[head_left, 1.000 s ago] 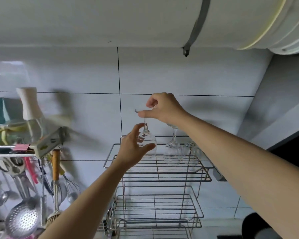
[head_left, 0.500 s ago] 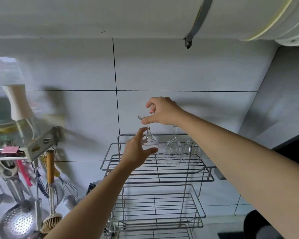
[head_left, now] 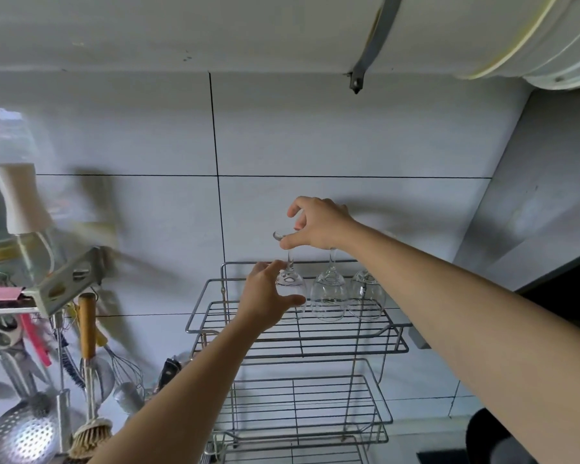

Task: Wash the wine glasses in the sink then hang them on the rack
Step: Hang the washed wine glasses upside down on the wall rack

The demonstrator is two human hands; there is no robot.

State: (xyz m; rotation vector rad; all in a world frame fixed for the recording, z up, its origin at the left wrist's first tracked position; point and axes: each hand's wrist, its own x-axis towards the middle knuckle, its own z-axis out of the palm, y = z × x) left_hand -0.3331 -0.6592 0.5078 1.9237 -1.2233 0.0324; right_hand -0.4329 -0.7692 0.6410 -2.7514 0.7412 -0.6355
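Note:
An upside-down clear wine glass (head_left: 292, 289) hangs in front of the tiled wall, above the top shelf of a wire rack (head_left: 295, 333). My right hand (head_left: 315, 226) pinches its foot from above. My left hand (head_left: 268, 296) cups its bowl from the left, thumb below. To its right, two more wine glasses (head_left: 329, 293) (head_left: 365, 293) hang bowl-down, their feet hidden behind my right hand and forearm.
The wire rack has lower shelves (head_left: 302, 403) beneath. At the left a rail holds hanging utensils: a slotted ladle (head_left: 21, 437), a wooden-handled brush (head_left: 89, 396), a whisk (head_left: 124, 370). A white cylindrical tank (head_left: 482, 35) runs overhead. A grey wall (head_left: 533, 209) closes the right side.
The view has tilted up a little, so hands and glass sit lower in frame. Both hands keep their hold on the glass.

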